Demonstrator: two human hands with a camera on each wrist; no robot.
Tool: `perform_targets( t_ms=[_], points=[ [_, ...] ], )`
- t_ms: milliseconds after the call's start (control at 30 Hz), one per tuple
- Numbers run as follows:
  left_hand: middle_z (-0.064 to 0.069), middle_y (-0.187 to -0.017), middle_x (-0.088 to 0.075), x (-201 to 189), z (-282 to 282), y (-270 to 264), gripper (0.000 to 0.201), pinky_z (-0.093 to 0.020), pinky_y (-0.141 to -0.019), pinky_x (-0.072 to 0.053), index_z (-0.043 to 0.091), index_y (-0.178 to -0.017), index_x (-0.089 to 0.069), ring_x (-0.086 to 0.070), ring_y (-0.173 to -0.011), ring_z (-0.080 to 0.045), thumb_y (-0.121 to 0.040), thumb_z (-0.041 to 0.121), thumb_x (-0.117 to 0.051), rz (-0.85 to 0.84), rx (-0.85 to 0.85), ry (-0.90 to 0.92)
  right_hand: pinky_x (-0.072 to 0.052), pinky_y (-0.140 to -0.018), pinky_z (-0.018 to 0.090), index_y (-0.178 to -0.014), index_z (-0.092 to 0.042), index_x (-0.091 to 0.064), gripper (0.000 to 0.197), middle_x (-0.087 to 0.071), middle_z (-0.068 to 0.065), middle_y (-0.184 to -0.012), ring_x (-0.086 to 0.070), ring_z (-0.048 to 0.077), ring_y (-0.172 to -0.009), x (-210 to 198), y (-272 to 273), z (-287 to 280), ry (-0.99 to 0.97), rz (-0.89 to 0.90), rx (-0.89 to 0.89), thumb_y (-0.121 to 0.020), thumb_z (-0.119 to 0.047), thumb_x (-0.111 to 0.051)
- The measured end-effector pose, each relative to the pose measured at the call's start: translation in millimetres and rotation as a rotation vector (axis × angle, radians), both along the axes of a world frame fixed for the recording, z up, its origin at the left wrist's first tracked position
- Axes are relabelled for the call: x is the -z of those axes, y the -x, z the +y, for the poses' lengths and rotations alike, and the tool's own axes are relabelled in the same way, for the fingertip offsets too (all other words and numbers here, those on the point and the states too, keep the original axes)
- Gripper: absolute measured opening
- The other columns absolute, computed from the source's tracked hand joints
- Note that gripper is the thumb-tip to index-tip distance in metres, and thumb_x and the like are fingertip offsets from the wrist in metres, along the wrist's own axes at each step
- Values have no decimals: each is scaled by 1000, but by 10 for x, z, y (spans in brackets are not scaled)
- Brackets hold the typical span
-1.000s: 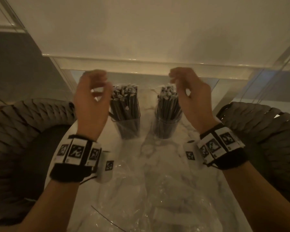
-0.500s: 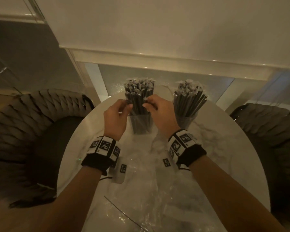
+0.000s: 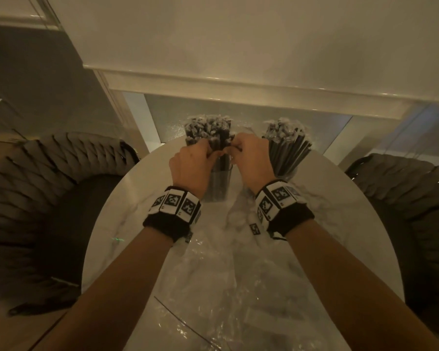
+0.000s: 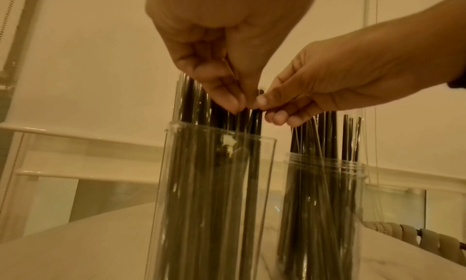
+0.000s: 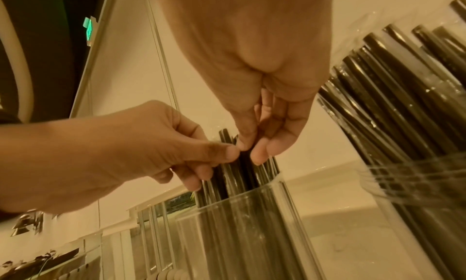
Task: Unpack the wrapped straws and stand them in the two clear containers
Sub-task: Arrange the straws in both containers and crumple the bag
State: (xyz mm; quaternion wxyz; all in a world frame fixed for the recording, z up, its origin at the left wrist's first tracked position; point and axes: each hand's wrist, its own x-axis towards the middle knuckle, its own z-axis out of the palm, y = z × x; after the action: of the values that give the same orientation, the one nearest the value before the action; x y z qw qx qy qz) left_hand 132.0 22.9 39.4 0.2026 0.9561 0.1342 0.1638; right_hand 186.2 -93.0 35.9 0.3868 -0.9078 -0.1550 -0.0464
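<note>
Two clear containers stand at the far side of the table, each packed with black straws in thin clear wraps. My left hand (image 3: 213, 152) and right hand (image 3: 235, 148) meet over the left container (image 3: 217, 184). Both pinch wrapped straws (image 4: 256, 123) just above its rim. In the left wrist view my left hand (image 4: 239, 105) pinches with thumb and finger, and the right thumb presses a straw beside it. The right wrist view shows my right hand (image 5: 248, 150) pinching into the same bundle. The right container (image 3: 288, 171) holds straws (image 3: 287, 145) that lean to the right, untouched.
Crumpled empty clear plastic bags (image 3: 213, 287) lie on the near half of the round white marble table (image 3: 117, 224). Dark woven chairs stand at the left (image 3: 48, 186) and right (image 3: 403, 188). A white ledge (image 3: 238, 89) runs behind the table.
Both hands came down from head height, one over each container, and closed in together on the left container's straws. The head view tilted down and back.
</note>
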Motion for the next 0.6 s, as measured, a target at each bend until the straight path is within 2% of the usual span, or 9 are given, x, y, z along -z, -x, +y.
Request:
perform_targets(
  t_ms=[100,167,267,333,467,600],
  points=[
    [-1,-74,-51,-15,-31,-23,30,-32,-60,-28,16,-87,-54,-49,-67,-22,-92,45,-50,51,-30,-78,-56,-65,43,-75,-6,-62,16,-63,6,-70,-63,20,-63,7,-40,11,-30,13,11,-83,-19,-65],
    [-5,-80,-60,-2,-52,-48,30,-33,-61,-29,14,-94,-55,-58,-74,-29,-93,44,-48,57,8,-100,-55,-65,43,-75,-7,-61,16,-64,7,-70,-63,20,-62,7,-45,15,-12,17,11,-83,-20,-65],
    [-6,-89,-67,13,-74,-31,29,-33,-62,-29,16,-98,-55,-63,-80,-31,-93,43,-47,56,47,-124,-55,-66,42,-77,-7,-63,15,-67,8,-71,-64,20,-62,21,-33,-10,2,22,15,-84,-20,-64],
    [-5,-91,-68,17,-85,15,28,-32,-62,-28,17,-100,-57,-61,-78,-27,-94,42,-47,40,52,-125,-56,-66,43,-77,-5,-64,17,-69,10,-72,-66,22,-64,22,-14,-42,-2,27,12,-86,-19,-63],
    [-3,-86,-66,17,-76,103,27,-30,-62,-28,19,-96,-60,-44,-68,-16,-93,44,-48,46,24,-98,-55,-68,44,-77,1,-65,22,-69,14,-70,-66,24,-64,-9,28,-100,14,31,-5,-89,-16,-57],
    [2,-79,-61,20,-22,177,28,-26,-58,-27,21,-92,-61,-45,-67,-15,-92,47,-48,33,37,-52,-55,-70,45,-77,2,-65,22,-69,15,-73,-67,26,-69,-39,107,-157,35,22,-44,-90,-11,-54]
  ],
)
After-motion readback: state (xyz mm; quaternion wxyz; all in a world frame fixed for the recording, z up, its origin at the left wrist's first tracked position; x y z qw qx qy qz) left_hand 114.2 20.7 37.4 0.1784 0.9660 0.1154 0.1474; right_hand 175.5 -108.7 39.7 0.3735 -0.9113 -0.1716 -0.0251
